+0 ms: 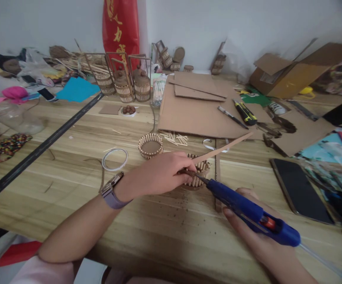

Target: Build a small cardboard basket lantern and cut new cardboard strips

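Observation:
My left hand [168, 169] pinches a thin cardboard strip [224, 150] at a small round basket [202, 169] with stick walls. The strip's free end sticks out to the upper right. My right hand [253, 242] is wrapped round a blue glue gun [236, 199], whose nozzle points left and sits close to my left fingertips and the basket. My left fingers hide part of the basket. Behind that hand stands another round stick-walled basket [150, 146] with a flat brown bottom.
Loose short sticks [175, 138] lie before large cardboard sheets [188, 112], which carry a yellow-black utility knife [244, 112]. A tape roll [115, 159] lies left, a dark phone [301, 190] right. Several handled stick baskets [124, 87] stand behind. A person's hand shows at the left edge.

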The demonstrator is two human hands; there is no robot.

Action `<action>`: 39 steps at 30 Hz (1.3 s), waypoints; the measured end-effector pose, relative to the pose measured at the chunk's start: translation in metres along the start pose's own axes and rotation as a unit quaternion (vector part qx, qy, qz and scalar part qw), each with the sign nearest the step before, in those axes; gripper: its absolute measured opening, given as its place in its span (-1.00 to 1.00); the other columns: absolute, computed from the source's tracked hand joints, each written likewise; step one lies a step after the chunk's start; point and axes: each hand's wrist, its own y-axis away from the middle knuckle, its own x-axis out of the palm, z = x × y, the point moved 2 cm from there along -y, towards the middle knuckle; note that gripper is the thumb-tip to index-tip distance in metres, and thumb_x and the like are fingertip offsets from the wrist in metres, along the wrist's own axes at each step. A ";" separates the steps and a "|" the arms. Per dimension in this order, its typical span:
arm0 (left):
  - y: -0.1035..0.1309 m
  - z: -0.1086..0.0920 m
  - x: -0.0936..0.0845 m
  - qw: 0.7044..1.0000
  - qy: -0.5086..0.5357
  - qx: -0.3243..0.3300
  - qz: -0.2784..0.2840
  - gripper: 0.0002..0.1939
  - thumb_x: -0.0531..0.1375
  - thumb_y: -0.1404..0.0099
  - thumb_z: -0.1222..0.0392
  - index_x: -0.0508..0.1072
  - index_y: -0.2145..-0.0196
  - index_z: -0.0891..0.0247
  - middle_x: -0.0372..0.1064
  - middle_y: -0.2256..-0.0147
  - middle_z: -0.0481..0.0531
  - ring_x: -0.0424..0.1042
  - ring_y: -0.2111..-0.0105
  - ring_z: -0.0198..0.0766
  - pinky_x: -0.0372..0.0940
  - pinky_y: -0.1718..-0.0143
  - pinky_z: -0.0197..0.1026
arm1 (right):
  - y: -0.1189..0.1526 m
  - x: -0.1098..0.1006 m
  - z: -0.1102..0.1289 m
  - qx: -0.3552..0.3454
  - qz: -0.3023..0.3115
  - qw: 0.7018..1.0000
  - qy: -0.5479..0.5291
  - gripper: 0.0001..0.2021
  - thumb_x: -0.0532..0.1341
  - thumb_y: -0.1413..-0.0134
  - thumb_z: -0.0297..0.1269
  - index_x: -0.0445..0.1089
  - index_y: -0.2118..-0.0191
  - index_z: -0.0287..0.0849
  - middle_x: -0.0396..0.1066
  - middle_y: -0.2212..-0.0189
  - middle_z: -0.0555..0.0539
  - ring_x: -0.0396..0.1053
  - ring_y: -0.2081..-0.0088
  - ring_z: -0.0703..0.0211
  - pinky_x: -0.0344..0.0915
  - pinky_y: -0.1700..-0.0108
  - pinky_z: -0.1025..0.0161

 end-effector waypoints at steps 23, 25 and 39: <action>0.000 -0.001 -0.001 1.000 -0.003 -0.001 -0.002 -0.91 0.22 -0.33 0.30 0.52 0.21 0.25 0.46 0.25 0.01 0.45 0.25 -0.22 0.25 0.23 -0.22 | 0.000 0.000 0.005 0.037 -0.027 0.999 -0.024 -0.75 0.20 -0.14 -0.13 0.25 0.51 -0.03 0.25 0.57 0.04 0.32 0.50 0.12 0.26 0.38 0.15; 0.001 -0.002 -0.001 1.000 -0.005 -0.002 -0.001 -0.92 0.22 -0.33 0.30 0.51 0.22 0.25 0.46 0.25 0.01 0.45 0.25 -0.23 0.26 0.24 -0.21 | 0.000 -0.001 0.004 0.040 -0.028 0.999 -0.022 -0.75 0.21 -0.13 -0.13 0.25 0.52 -0.04 0.25 0.57 0.04 0.32 0.50 0.12 0.28 0.37 0.15; 0.001 -0.003 -0.002 1.000 -0.008 -0.002 -0.001 -0.91 0.21 -0.33 0.31 0.51 0.22 0.25 0.46 0.24 0.01 0.45 0.24 -0.22 0.26 0.22 -0.22 | 0.002 -0.001 -0.001 0.027 -0.024 0.999 -0.015 -0.86 0.21 -0.15 -0.16 0.31 0.40 -0.02 0.32 0.50 0.00 0.32 0.43 0.07 0.29 0.34 0.12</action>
